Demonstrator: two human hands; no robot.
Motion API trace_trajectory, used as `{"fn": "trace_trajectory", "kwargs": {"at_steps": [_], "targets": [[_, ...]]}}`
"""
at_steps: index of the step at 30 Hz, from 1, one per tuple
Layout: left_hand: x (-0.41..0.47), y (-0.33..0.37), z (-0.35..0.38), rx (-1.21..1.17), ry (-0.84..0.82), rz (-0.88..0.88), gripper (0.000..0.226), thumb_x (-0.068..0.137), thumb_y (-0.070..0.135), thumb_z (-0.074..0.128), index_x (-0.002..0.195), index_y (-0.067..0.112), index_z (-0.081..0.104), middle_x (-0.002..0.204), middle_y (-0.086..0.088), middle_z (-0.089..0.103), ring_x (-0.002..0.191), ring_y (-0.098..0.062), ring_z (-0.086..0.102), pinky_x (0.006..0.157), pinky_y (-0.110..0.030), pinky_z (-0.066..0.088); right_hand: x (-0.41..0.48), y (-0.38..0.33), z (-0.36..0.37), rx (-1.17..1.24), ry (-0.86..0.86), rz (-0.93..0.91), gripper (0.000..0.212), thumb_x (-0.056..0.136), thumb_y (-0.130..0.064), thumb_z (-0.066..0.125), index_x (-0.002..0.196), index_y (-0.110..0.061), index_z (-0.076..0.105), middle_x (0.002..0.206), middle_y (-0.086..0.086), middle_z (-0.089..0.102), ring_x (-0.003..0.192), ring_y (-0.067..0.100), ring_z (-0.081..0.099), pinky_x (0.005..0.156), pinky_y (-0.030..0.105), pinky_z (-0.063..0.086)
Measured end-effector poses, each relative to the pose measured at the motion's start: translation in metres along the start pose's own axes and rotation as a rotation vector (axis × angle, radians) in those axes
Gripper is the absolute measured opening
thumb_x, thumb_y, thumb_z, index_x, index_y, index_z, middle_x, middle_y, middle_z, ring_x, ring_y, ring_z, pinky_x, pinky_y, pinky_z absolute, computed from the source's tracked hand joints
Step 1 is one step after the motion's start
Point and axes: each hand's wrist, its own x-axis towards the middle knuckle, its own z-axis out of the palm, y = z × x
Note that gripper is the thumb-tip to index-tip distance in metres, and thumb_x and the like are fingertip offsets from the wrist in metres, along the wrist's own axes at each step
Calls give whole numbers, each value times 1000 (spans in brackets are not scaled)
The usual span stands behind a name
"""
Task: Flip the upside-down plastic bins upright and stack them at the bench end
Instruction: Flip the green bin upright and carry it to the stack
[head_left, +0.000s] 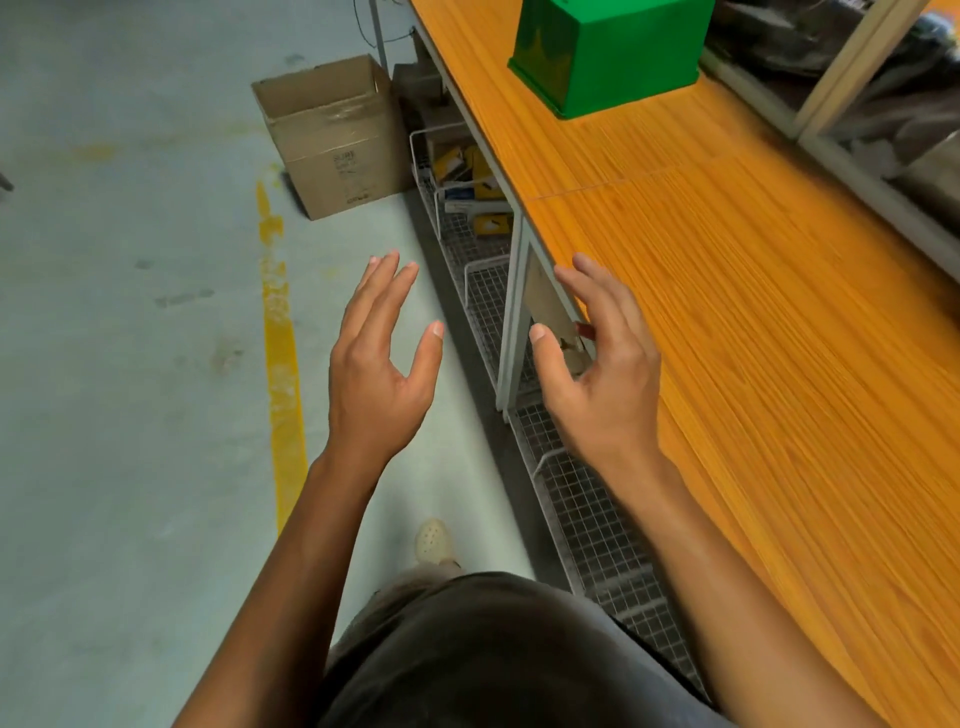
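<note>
A green plastic bin (608, 57) sits upside down on the orange wooden bench (753, 291), far ahead near the top of the view, its rim flat on the bench top. My left hand (382, 358) hovers over the floor beside the bench, fingers spread, holding nothing. My right hand (597, 364) hangs over the bench's near edge, also spread and empty. Both hands are well short of the bin.
An open cardboard box (337, 140) stands on the grey floor left of the bench. Wire mesh baskets (483, 265) with small boxes run under the bench. A yellow floor line (280, 353) lies to the left. A metal frame (852, 62) borders the bench's right side.
</note>
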Motion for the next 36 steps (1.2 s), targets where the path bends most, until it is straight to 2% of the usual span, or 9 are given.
{"fn": "trace_trajectory", "kwargs": {"at_steps": [4,11,15,19,24,26,32,36], "targets": [[81,-41,0,-13,-38,68,49,96,20,58,142,4,51,151,-12,47,147,-21,34,119,-22,26,65,-2,48,6,52,16,46,90,-20,63,134,-9,56,144,11,52,135,22,48,100,49,49],[192,-97,26,-42,-102,78,51,95,20,59,143,6,50,153,-11,45,147,-21,34,119,-21,26,158,18,110,-18,115,73,46,91,-24,61,134,-9,57,144,10,52,133,23,51,97,50,50],[253,-128,55,-57,-128,87,52,96,18,60,145,7,48,154,-10,43,148,-20,32,118,-18,25,213,47,139,-21,153,108,44,92,-23,61,135,-11,57,145,9,51,131,24,52,94,50,52],[322,-154,94,-76,-151,126,51,96,15,60,145,6,47,154,-11,43,148,-22,32,118,-17,23,274,81,164,-30,202,122,44,91,-20,62,134,-9,58,143,10,52,130,22,53,91,43,54],[411,-168,144,-113,-243,156,52,97,18,59,145,6,47,155,-10,42,149,-21,30,118,-18,24,354,119,179,-43,266,176,44,91,-21,60,132,-8,59,142,10,53,127,22,54,90,43,54],[443,-170,164,-136,-282,189,52,97,20,59,146,6,46,156,-10,41,149,-21,30,119,-21,26,382,133,183,-51,295,190,43,90,-19,61,131,-8,60,142,9,54,127,21,54,90,41,54],[524,-172,217,-203,-349,283,53,97,24,54,144,2,47,154,-14,42,148,-27,31,119,-41,31,445,164,189,-92,390,219,38,89,-13,62,126,-7,63,138,9,57,126,19,56,89,29,53],[572,-174,258,-243,-391,355,53,96,25,55,142,-1,49,152,-17,45,146,-29,35,118,-42,33,480,190,192,-165,466,266,38,87,-14,62,125,-6,64,137,11,58,125,20,57,87,32,54]]}}
